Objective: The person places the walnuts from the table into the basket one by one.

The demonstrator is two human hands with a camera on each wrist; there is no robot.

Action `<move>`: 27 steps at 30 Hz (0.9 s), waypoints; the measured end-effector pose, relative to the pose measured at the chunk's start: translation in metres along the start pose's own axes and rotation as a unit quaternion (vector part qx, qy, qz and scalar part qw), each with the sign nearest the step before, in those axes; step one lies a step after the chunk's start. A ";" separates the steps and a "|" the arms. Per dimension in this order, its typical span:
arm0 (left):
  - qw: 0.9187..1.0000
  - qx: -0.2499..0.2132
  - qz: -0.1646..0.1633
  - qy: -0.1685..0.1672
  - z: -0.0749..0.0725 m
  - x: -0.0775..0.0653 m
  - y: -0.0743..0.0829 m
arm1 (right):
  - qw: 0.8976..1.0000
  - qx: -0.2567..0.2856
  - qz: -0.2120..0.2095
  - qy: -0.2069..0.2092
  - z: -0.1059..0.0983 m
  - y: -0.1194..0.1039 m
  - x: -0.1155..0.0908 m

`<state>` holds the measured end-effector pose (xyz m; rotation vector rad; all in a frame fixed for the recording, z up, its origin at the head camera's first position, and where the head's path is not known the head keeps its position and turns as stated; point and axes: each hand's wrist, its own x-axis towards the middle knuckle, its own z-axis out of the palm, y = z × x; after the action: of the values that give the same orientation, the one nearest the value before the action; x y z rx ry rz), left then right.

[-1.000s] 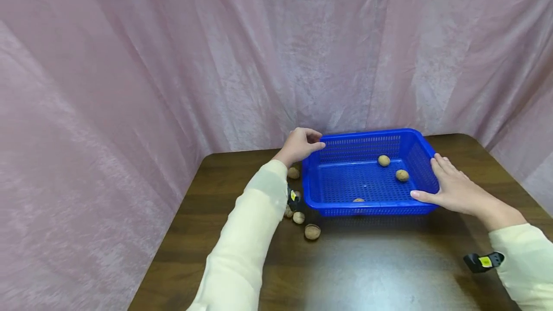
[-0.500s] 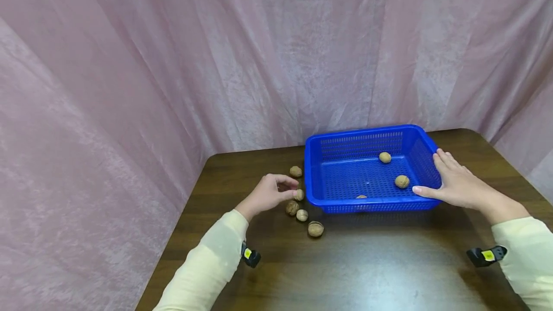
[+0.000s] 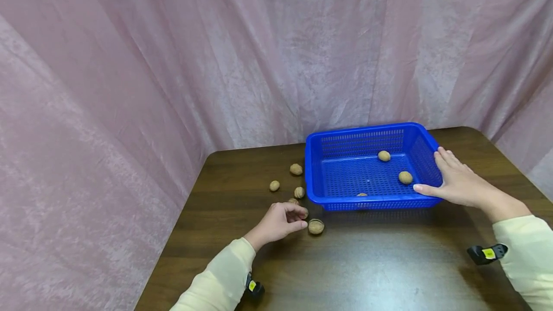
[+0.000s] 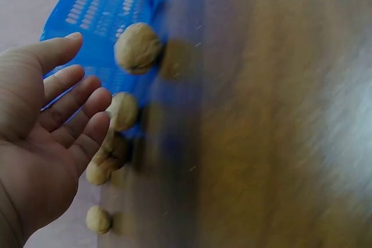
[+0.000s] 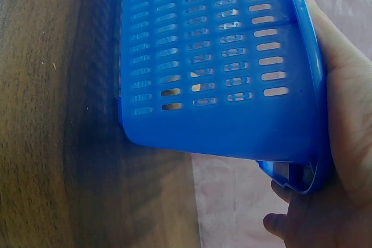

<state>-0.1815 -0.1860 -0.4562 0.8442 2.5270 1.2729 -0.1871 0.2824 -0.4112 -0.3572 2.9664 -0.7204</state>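
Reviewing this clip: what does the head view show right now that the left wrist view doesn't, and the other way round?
Only the head view: the right hand on the blue basket's near right corner, three walnuts inside it, one mostly hidden by the near wall, and a black device at each wrist.

Only the left wrist view: the palm of the left hand.

Both: the left hand, the basket, loose walnuts outside it, the wooden table and the pink curtain.

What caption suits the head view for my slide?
Left hand beside loose walnuts, right hand on a blue basket holding more.
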 end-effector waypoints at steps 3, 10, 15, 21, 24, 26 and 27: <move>1.000 0.009 0.008 0.004 0.010 0.001 -0.003 | 1.000 -0.001 0.001 0.000 0.000 0.001 0.000; 0.997 0.069 0.037 0.013 0.028 0.005 -0.016 | 1.000 -0.001 0.002 0.001 0.001 0.001 0.001; 0.995 0.097 0.036 0.009 0.033 0.007 -0.015 | 1.000 -0.002 -0.001 0.003 0.001 0.001 0.001; 0.991 0.129 0.026 0.004 0.037 0.007 -0.011 | 1.000 -0.005 -0.001 0.007 0.001 0.002 0.001; 0.990 0.138 0.023 0.002 0.039 0.007 -0.011 | 1.000 -0.005 -0.001 0.007 0.002 0.002 0.001; 0.990 0.139 0.025 0.004 0.040 0.007 -0.011 | 1.000 -0.006 0.000 0.007 0.002 0.001 0.001; 0.990 0.137 0.026 0.006 0.039 0.006 -0.010 | 1.000 -0.006 -0.001 0.007 0.002 0.001 0.001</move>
<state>-0.1747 -0.1605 -0.4878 0.9639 2.7465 0.9593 -0.1885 0.2823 -0.4132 -0.3562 2.9853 -0.7094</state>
